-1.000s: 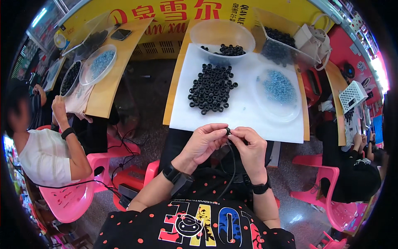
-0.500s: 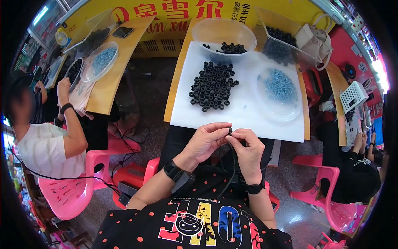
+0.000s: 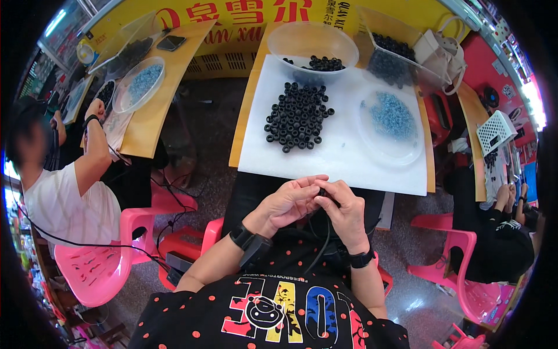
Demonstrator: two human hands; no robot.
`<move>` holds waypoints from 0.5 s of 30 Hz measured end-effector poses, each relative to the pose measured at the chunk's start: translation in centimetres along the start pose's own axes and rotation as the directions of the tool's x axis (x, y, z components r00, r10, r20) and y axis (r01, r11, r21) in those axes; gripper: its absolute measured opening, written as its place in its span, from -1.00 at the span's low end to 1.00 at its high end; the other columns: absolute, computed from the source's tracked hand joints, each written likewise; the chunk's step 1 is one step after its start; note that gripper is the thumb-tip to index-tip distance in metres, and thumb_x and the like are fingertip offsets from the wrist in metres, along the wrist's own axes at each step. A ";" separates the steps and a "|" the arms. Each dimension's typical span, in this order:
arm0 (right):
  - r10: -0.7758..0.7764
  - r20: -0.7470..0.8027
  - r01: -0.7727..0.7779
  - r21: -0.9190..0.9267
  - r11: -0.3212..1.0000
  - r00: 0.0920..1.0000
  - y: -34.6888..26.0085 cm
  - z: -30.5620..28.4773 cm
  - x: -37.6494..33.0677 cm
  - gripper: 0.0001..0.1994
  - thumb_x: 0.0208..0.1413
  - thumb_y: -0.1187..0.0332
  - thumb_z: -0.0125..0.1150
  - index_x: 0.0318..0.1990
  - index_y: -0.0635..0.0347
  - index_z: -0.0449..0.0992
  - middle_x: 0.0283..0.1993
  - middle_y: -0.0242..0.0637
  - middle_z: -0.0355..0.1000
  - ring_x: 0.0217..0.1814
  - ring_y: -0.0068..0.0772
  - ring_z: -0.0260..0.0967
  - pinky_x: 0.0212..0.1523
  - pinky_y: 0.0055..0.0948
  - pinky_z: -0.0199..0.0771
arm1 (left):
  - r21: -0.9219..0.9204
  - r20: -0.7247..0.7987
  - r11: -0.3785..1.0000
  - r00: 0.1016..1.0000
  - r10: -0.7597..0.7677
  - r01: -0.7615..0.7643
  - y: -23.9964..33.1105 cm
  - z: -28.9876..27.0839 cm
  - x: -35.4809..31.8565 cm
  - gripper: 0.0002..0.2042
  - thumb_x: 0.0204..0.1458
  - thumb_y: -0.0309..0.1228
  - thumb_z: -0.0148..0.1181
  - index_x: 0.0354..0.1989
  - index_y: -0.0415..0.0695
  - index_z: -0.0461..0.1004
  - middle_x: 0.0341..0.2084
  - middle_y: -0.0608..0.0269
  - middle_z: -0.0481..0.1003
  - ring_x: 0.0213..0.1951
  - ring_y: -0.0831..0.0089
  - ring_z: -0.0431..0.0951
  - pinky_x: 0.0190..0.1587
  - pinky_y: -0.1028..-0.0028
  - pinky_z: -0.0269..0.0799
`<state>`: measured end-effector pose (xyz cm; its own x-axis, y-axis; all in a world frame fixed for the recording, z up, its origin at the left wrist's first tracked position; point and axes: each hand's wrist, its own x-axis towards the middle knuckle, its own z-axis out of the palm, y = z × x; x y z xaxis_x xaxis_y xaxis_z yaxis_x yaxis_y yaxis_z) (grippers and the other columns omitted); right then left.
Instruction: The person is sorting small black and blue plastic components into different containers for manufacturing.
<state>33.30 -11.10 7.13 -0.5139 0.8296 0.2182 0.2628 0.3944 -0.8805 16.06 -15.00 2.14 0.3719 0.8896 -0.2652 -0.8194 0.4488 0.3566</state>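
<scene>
My left hand [image 3: 289, 205] and my right hand [image 3: 344, 210] meet just off the near edge of the light wooden table [image 3: 240, 142]. Between them, at the fingertips, sits a small black round bead [image 3: 322, 191], mostly covered by my fingers. My left thumb and forefinger are pinched against it, the other fingers loosely curled; my right thumb and forefinger close on it from the other side. A thin black flexible cord [image 3: 325, 235] hangs below my right fingers toward my lap; where its upper end stops I cannot tell.

A white flat foam sheet [image 3: 331, 163] covers most of the table. Toward its left edge lies a loose patch of black round beads [image 3: 296, 116]. Near its right edge, a clear shallow round plastic dish [image 3: 395, 160] holds pale blue, small glassy beads [image 3: 392, 116]. At the far edge stands a clear round plastic bowl [image 3: 308, 38] with more black beads inside, and by the far right corner a clear rectangular plastic box [image 3: 429, 80], also holding black ones.
</scene>
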 end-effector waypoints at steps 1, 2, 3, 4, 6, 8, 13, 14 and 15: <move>0.006 -0.002 -0.006 -0.008 1.000 1.000 -0.1 0.1 -0.2 -0.67 0.03 0.50 0.35 0.01 0.16 0.59 -0.36 -0.32 0.44 -0.37 -0.55 0.41 -0.32 -0.57 0.40 | 0.004 -0.012 1.000 1.000 -0.007 0.007 -0.1 -0.2 0.0 -0.48 0.13 -0.40 0.28 0.26 -0.20 0.28 -0.11 0.30 0.52 -0.17 0.59 0.55 -0.07 0.56 0.52; 0.011 -0.004 -0.011 -0.016 1.000 1.000 -0.2 0.2 -0.3 -0.68 0.04 0.49 0.35 0.00 0.18 0.59 -0.38 -0.34 0.42 -0.37 -0.58 0.39 -0.30 -0.60 0.38 | 0.009 -0.024 1.000 1.000 -0.014 0.014 -0.2 -0.3 -0.1 -0.47 0.13 -0.40 0.28 0.27 -0.20 0.28 -0.11 0.30 0.52 -0.17 0.59 0.55 -0.07 0.56 0.51; 0.003 -0.010 -0.003 -0.011 1.000 1.000 -0.2 0.4 -0.3 -0.68 0.04 0.50 0.35 0.00 0.19 0.59 -0.38 -0.34 0.42 -0.37 -0.58 0.40 -0.30 -0.60 0.39 | 0.024 -0.023 1.000 1.000 -0.016 0.017 -0.1 -0.2 -0.2 -0.48 0.13 -0.40 0.28 0.26 -0.19 0.29 -0.12 0.30 0.52 -0.17 0.59 0.55 -0.08 0.56 0.51; -0.003 -0.014 0.003 -0.008 1.000 1.000 -0.1 0.5 -0.5 -0.68 0.04 0.50 0.35 -0.01 0.20 0.59 -0.37 -0.34 0.43 -0.37 -0.58 0.40 -0.30 -0.60 0.39 | 0.035 -0.022 0.999 1.000 -0.019 0.019 -0.1 -0.2 -0.2 -0.49 0.13 -0.39 0.29 0.25 -0.19 0.30 -0.12 0.31 0.52 -0.17 0.59 0.55 -0.08 0.57 0.51; 0.006 -0.014 -0.006 0.021 1.000 1.000 0.2 0.7 -0.6 -0.68 0.03 0.51 0.35 -0.01 0.19 0.59 -0.36 -0.31 0.45 -0.37 -0.56 0.41 -0.31 -0.58 0.41 | 0.044 -0.029 0.999 1.000 -0.011 0.012 -0.2 -0.4 -0.1 -0.52 0.14 -0.39 0.28 0.22 -0.18 0.33 -0.12 0.31 0.52 -0.18 0.59 0.55 -0.10 0.57 0.52; 0.032 -0.019 -0.031 0.066 0.997 0.999 0.9 0.7 -0.2 -0.66 0.02 0.52 0.36 0.01 0.16 0.59 -0.34 -0.27 0.47 -0.38 -0.52 0.43 -0.35 -0.53 0.43 | 0.048 -0.034 0.999 0.999 0.006 -0.004 -0.1 -0.8 0.4 -0.56 0.15 -0.39 0.27 0.19 -0.18 0.35 -0.13 0.31 0.52 -0.19 0.59 0.56 -0.11 0.58 0.52; 0.128 -0.032 -0.116 0.241 0.964 0.991 2.4 0.6 1.4 -0.63 0.05 0.48 0.35 0.07 0.14 0.58 -0.26 -0.34 0.47 -0.29 -0.57 0.40 -0.23 -0.56 0.44 | 0.052 -0.042 0.999 0.999 0.009 -0.007 1.3 -0.3 2.4 -0.74 0.20 -0.39 0.20 0.02 -0.15 0.43 -0.23 0.28 0.54 -0.35 0.61 0.56 -0.26 0.63 0.56; 0.111 -0.051 -0.098 0.214 0.972 0.993 2.8 0.4 1.7 -0.62 0.05 0.48 0.36 0.07 0.15 0.58 -0.26 -0.34 0.47 -0.27 -0.57 0.39 -0.20 -0.55 0.44 | 0.054 -0.039 0.999 0.999 0.001 0.001 1.6 -0.2 2.9 -0.75 0.20 -0.40 0.20 0.01 -0.15 0.43 -0.23 0.28 0.54 -0.34 0.62 0.56 -0.26 0.63 0.56; 0.094 -0.069 -0.080 0.186 0.979 0.993 2.9 0.2 2.2 -0.62 0.05 0.48 0.36 0.07 0.16 0.57 -0.26 -0.34 0.46 -0.25 -0.56 0.39 -0.17 -0.54 0.44 | 0.057 -0.036 0.998 0.999 -0.006 0.008 1.9 -0.3 3.4 -0.76 0.20 -0.40 0.19 0.01 -0.16 0.43 -0.22 0.28 0.54 -0.34 0.62 0.56 -0.25 0.64 0.57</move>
<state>32.79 -8.23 4.94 -0.4296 0.8882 0.1631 0.1468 0.2469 -0.9579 15.62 -11.12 1.69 0.3610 0.8831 -0.2997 -0.7902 0.4603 0.4046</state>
